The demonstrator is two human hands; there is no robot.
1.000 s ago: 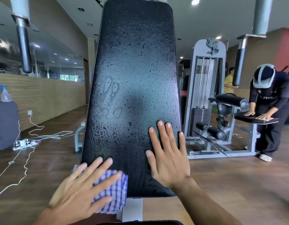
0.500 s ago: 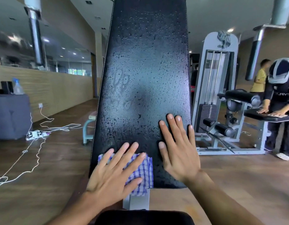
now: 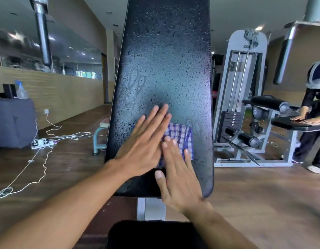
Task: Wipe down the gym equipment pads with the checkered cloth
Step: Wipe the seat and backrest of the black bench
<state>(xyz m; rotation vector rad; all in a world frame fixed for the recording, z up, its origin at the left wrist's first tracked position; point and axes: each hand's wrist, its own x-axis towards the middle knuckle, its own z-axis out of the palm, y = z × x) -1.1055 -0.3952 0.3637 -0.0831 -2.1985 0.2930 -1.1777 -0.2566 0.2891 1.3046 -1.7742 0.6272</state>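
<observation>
From the head view, the left hand point(image 3: 141, 150) lies flat, fingers point(image 3: 158, 112) spread wide, pressing the checkered cloth point(image 3: 182, 135) against the wet black pad point(image 3: 164, 60). The right hand point(image 3: 179, 178) is also flat and open, its fingertips on the cloth's lower edge.

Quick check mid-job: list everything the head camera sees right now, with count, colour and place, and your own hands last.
back pad: one, black, wet, centre, upright
checkered cloth: one, blue and white, flat on the pad's lower half
seat pad: one, black, bottom centre
weight machine: one, grey, right of the pad
other person: one, dark clothes, far right, hands on a bench
stool: one, teal legs, left of the pad
power strip: one, white, floor left, cables attached
bottle: one, clear, on grey cabinet, far left
left hand: flat on cloth
right hand: flat, fingertips on cloth
</observation>
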